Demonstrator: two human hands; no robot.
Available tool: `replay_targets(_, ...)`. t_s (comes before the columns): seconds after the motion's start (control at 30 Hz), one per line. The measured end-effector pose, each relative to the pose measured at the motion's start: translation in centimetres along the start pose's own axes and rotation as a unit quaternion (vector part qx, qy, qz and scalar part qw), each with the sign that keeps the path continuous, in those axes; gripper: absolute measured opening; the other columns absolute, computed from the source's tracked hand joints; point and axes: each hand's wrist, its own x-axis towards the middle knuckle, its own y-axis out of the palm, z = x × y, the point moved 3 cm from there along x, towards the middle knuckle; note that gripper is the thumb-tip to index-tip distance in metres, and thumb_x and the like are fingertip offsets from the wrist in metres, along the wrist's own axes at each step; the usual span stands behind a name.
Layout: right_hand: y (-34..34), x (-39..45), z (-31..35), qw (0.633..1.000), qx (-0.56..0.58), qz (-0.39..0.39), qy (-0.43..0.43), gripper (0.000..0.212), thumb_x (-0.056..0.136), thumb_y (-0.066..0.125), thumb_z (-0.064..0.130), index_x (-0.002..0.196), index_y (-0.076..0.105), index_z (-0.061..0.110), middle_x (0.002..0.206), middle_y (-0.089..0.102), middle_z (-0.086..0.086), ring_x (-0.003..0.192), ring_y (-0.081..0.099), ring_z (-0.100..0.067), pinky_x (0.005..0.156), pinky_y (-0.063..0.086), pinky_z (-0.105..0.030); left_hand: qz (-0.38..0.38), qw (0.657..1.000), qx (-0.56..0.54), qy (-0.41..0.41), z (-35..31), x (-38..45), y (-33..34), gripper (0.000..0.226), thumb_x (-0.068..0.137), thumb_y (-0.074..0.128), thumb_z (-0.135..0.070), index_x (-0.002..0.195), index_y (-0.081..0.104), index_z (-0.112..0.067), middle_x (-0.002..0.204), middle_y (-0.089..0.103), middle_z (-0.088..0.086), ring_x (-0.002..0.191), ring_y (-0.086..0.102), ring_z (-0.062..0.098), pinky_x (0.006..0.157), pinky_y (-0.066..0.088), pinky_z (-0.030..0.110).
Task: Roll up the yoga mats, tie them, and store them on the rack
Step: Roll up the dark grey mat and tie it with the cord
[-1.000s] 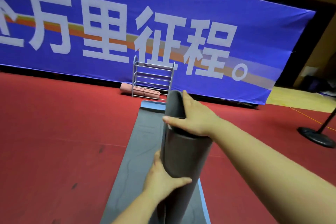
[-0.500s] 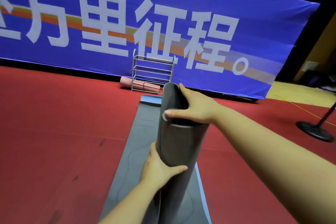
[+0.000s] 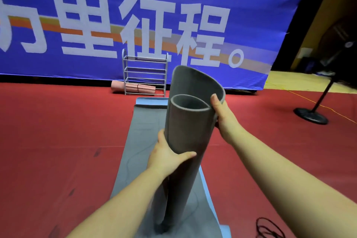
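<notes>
A grey rolled yoga mat (image 3: pixel 185 141) stands upright in front of me, its lower end on another grey mat with blue edges (image 3: pixel 143 121) spread flat on the red floor. My left hand (image 3: pixel 168 157) grips the roll at mid height, thumb across its front. My right hand (image 3: pixel 222 114) holds the loose outer flap at the top right, which has sprung away from the inner coil. The metal rack (image 3: pixel 144 74) stands by the blue banner, with a pink rolled mat (image 3: pixel 133 88) on its bottom shelf.
Red carpet (image 3: pixel 58 141) lies on both sides of the flat mat. A black stand with a round base (image 3: pixel 311 116) is at the right. A black cord (image 3: pixel 268 228) lies at the lower right. The blue banner (image 3: pixel 173 6) closes off the back.
My right hand has slid from over the top of the roll to its right side, and the outer layer has opened out. The view has come closer.
</notes>
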Motion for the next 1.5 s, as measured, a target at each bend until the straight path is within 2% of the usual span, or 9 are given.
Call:
replay_targets(0.27,-10.7,-2.7,5.0,0.996,-0.044,-0.059,-0.053,0.038,0.078,0.05,0.054,0.106,0.058,0.03,0.104,0.069,0.015,0.098,0.066,-0.002,0.08,0.05,-0.021,0.057,0.995,-0.034,0.072,-8.3,-0.1,8.2,0.105,0.054,0.087,-0.05,0.136,0.025,-0.025,0.132,0.053,-0.002,0.12,0.052,0.022,0.098,0.045,0.039)
replay_targets(0.5,-20.7,-7.2,4.1,0.989,-0.05,-0.12,-0.076,0.017,0.091,0.051,0.028,0.104,0.061,0.026,0.099,0.071,0.015,0.099,0.065,-0.004,0.087,0.05,-0.022,0.094,0.99,-0.071,0.072,-11.4,-3.5,20.0,0.109,0.054,0.086,-0.05,0.139,0.021,-0.027,0.131,0.054,0.001,0.12,0.053,0.025,0.099,0.045,0.038)
replay_targets(0.63,-26.2,-9.4,2.8,0.985,-0.064,-0.151,-0.051,0.023,0.086,0.052,0.03,0.105,0.062,0.024,0.102,0.07,0.01,0.099,0.065,-0.007,0.086,0.05,-0.021,0.142,0.985,-0.065,0.07,-12.8,-5.3,25.8,0.106,0.056,0.085,-0.05,0.138,0.024,-0.025,0.13,0.055,0.0,0.118,0.054,0.024,0.096,0.045,0.035)
replay_targets(0.8,-30.9,-11.9,-1.0,0.978,-0.068,-0.196,0.01,0.064,0.078,0.063,0.04,0.131,0.049,0.007,0.126,0.062,-0.008,0.114,0.06,-0.018,0.095,0.049,-0.03,0.193,0.979,-0.052,0.044,-12.0,-7.3,31.3,0.105,0.056,0.085,-0.051,0.137,0.024,-0.025,0.131,0.055,0.001,0.118,0.055,0.025,0.095,0.046,0.037)
replay_targets(0.9,-32.3,-13.0,-3.0,0.975,-0.066,-0.204,0.057,0.076,0.067,0.068,0.051,0.13,0.048,0.014,0.127,0.061,-0.003,0.115,0.059,-0.013,0.099,0.047,-0.032,0.199,0.978,-0.059,0.03,-11.3,-7.8,33.1,0.105,0.056,0.085,-0.05,0.138,0.023,-0.027,0.131,0.055,-0.001,0.118,0.054,0.024,0.094,0.046,0.036)
replay_targets(1.03,-34.2,-12.1,-1.2,0.965,-0.11,-0.231,0.064,0.072,0.08,0.068,0.042,0.141,0.037,0.017,0.134,0.052,0.007,0.122,0.052,-0.007,0.095,0.042,-0.02,0.199,0.977,-0.06,0.04,-11.9,-7.2,34.7,0.104,0.057,0.084,-0.051,0.138,0.024,-0.027,0.131,0.055,-0.003,0.118,0.054,0.024,0.092,0.045,0.033)
replay_targets(1.17,-34.8,-9.1,6.0,0.915,-0.342,-0.213,0.017,0.084,0.083,0.064,0.052,0.15,0.021,0.026,0.155,0.026,0.004,0.142,0.024,-0.009,0.109,0.022,-0.023,0.201,0.977,-0.051,0.043,-12.1,-7.2,35.4,0.107,0.056,0.083,-0.056,0.138,0.022,-0.026,0.133,0.052,-0.004,0.12,0.053,0.023,0.095,0.045,0.033)
replay_targets(1.33,-33.9,-5.1,14.1,0.787,-0.572,-0.227,-0.048,0.094,0.081,0.044,0.074,0.152,0.018,0.018,0.16,0.008,-0.007,0.148,0.0,-0.017,0.117,-0.003,-0.043,0.202,0.978,-0.044,0.039,-11.9,-6.8,35.7,0.112,0.05,0.08,-0.063,0.138,0.019,-0.028,0.134,0.05,-0.005,0.12,0.053,0.022,0.097,0.045,0.037)
replay_targets(1.5,-31.6,-7.5,0.1,0.709,-0.674,-0.02,0.207,0.131,0.061,0.042,0.092,0.152,-0.007,0.012,0.161,-0.003,-0.006,0.148,0.003,-0.02,0.118,0.01,-0.048,0.232,0.972,-0.021,0.018,-9.9,-6.9,36.3,0.111,0.05,0.085,-0.057,0.137,0.023,-0.025,0.131,0.054,-0.001,0.118,0.055,0.022,0.094,0.046,0.034)
